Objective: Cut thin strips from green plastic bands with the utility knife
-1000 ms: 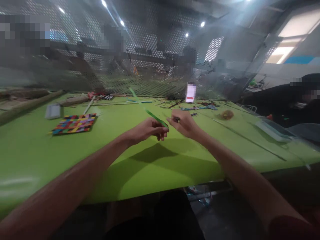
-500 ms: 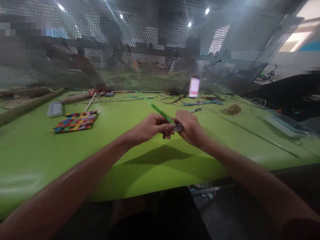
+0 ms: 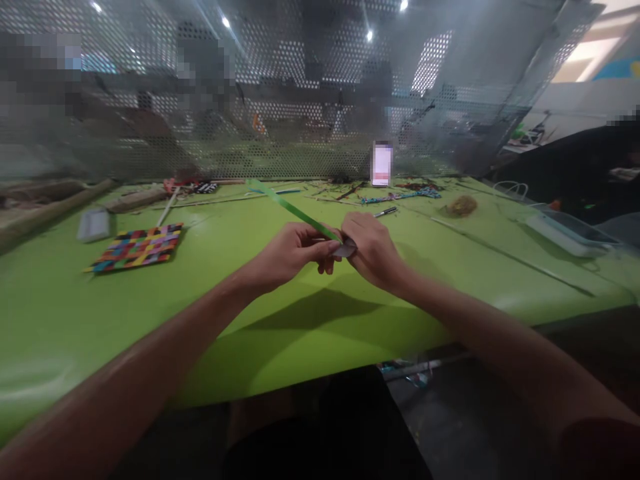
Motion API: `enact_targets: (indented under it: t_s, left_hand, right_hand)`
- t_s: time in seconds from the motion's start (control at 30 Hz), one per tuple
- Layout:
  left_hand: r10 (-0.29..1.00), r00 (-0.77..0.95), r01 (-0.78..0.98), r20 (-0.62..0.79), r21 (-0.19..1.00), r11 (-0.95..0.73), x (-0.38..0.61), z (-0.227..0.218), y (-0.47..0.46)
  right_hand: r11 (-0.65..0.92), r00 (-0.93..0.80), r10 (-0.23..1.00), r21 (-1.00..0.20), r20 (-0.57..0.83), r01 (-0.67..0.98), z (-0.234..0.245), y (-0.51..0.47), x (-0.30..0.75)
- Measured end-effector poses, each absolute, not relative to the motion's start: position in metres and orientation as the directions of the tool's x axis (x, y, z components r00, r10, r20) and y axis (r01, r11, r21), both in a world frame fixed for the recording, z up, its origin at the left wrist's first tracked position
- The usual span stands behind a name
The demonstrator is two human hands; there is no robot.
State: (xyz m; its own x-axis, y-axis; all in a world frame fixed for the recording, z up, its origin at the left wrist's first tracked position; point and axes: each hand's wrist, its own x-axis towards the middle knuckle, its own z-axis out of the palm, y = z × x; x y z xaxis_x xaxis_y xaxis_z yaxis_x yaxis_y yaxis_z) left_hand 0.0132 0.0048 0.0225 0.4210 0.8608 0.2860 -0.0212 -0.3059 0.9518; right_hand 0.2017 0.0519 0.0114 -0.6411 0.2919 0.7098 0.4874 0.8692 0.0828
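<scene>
My left hand [image 3: 293, 257] pinches a long thin green strip [image 3: 296, 211] close to its near end, thumb on top. From there the strip slants away up and to the left, above the table. Against the left fingertips my right hand [image 3: 371, 248] is closed around a small grey, flat, blade-like piece [image 3: 345, 249]. The strip's near end meets this piece between the two hands. Most of what the right fingers wrap is hidden. Both hands are held above the table's front part, their shadow below them.
On the green table [image 3: 165, 320] lie a colourful woven mat [image 3: 137, 248], a pale box [image 3: 94, 225], a pen [image 3: 385, 212], a long thin stick [image 3: 515, 257], a brown fibre bundle [image 3: 461, 206] and a clear-lidded container [image 3: 570, 233]. A phone [image 3: 382, 165] leans on the perforated screen [image 3: 300, 133].
The camera view has shifted slightly, so the scene sits a little further left and up. Both hands keep their hold, and more of the grey piece shows between them.
</scene>
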Motion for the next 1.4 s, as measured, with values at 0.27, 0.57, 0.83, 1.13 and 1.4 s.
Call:
enact_targets:
  t_s: [0.27,0.57,0.83,1.13,1.4]
  left_hand:
    - [0.86,0.414,0.07,0.299,0.931,-0.358,0.01,0.022,0.006]
    - [0.868,0.366,0.123,0.335,0.908,-0.402,0.013,0.023,0.004]
    - [0.869,0.347,0.038,0.352,0.921,-0.388,0.012,0.013,0.007]
    - [0.888,0.289,0.139,0.357,0.902,-0.408,0.015,0.02,0.003]
    - [0.881,0.279,0.149,0.382,0.889,-0.433,0.016,0.018,0.003]
  right_hand:
    - [0.862,-0.615,0.334,0.032,0.714,0.505,0.009,0.051,0.199]
    - [0.854,-0.588,0.386,-0.035,0.711,0.519,0.008,0.048,0.197]
    - [0.839,-0.554,0.413,-0.065,0.723,0.54,0.009,0.043,0.196]
    - [0.815,-0.55,0.466,-0.094,0.693,0.572,0.008,0.045,0.196]
    - [0.789,-0.547,0.498,-0.091,0.673,0.607,0.009,0.043,0.194]
